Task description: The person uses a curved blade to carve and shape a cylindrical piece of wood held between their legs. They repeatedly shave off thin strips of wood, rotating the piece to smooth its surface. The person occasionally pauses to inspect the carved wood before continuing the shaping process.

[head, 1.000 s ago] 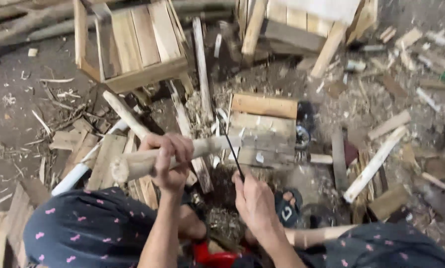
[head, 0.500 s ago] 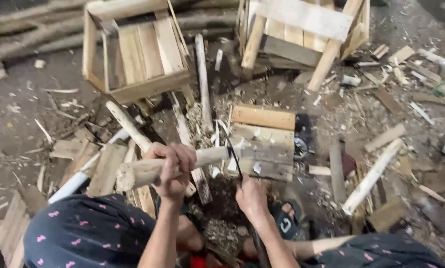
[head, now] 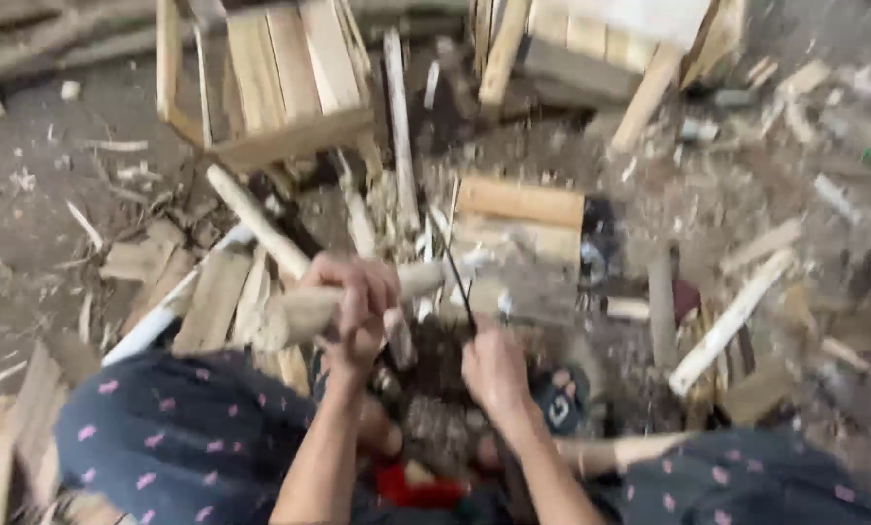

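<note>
The left hand (head: 358,309) is clenched around a pale, roughly shaped wooden billet (head: 343,301), which lies almost level across the middle of the view, its thicker end toward the left and its narrower end pointing right. The right hand (head: 495,369) is closed around the handle of a thin dark blade (head: 455,272); the handle itself is hidden inside the fist, and the blade rises up and to the left from it, crossing just beside the narrow end of the billet. Motion blur prevents confirming whether blade and billet are touching. Both forearms enter from the bottom edge, between knees covered in dark blue fabric with small pink marks (head: 173,428). Beneath the hands lies a heap of wood shavings (head: 435,418), with a red object (head: 411,486) partly visible below it. A dark sandal (head: 557,403) sits just right of the right hand. Beyond the billet rests a flat wooden block (head: 518,228) on the ground. At upper left stands a slatted wooden crate (head: 270,83), tilted; a second wooden frame (head: 601,44) stands at upper right. Split sticks, offcuts and chips cover the dirt floor (head: 37,194) on all sides, including a long pale stick (head: 732,321) to the right.
</note>
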